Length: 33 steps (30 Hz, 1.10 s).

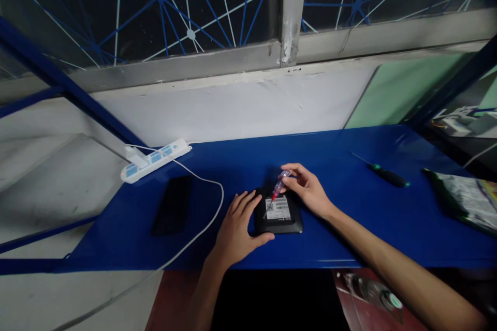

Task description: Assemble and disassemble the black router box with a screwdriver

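Observation:
A small black device [278, 226] with a white printed label [282, 209] lies on the blue tabletop. At its left side rests my left hand [239, 225], fingers stretched out along the edge and the thumb at the near left corner. My right hand [305, 186] is closed around the clear purplish handle of a screwdriver [280, 184] with a red collar. The shaft slants down to the left, its tip by the label's left edge; whether the tip sits in a screw is too small to tell.
A second screwdriver [388, 174], dark-handled, lies to the right, near a plastic packet [466, 199]. On the left are a black phone-like slab [172, 206] and a white power strip [157, 159]. A white cable [219, 207] curves across the table. Below, a plastic bottle [373, 292] lies on the floor.

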Motion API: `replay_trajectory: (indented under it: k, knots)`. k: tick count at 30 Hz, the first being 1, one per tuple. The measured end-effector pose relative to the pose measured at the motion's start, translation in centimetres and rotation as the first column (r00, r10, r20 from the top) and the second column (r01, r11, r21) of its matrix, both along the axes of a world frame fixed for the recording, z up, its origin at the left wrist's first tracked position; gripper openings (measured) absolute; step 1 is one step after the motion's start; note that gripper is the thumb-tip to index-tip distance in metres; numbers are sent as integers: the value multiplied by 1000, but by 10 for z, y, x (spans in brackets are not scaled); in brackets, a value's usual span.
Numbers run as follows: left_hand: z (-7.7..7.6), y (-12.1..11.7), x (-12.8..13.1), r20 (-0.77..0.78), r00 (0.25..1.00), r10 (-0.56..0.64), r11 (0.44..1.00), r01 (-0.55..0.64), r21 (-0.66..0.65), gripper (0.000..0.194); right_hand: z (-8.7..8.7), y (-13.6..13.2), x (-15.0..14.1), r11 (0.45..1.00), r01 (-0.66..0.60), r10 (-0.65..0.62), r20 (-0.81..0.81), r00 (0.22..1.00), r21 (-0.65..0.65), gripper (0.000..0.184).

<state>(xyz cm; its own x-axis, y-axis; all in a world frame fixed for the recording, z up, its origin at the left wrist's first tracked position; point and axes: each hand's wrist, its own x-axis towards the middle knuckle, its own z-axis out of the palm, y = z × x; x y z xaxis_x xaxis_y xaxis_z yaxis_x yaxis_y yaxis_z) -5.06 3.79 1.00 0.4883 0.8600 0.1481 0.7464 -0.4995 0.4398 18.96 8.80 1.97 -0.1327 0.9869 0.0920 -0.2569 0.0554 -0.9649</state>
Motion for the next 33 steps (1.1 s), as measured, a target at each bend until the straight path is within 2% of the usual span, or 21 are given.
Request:
replay_trajectory:
  k: [22,27,33]
  knots:
    - [2,1,1,7,1000,-2,1000,2,4,84,2,-1,0,1000,19,-19,13,1000,18,35]
    - [2,0,1,6,1000,5,1000,-5,5,85,0,-2,-1,999,-8,4,75,997,44,33]
    - [1,0,1,8,1000,-3,1000,3,4,84,2,-1,1,998,22,-29,132,991,51,35]
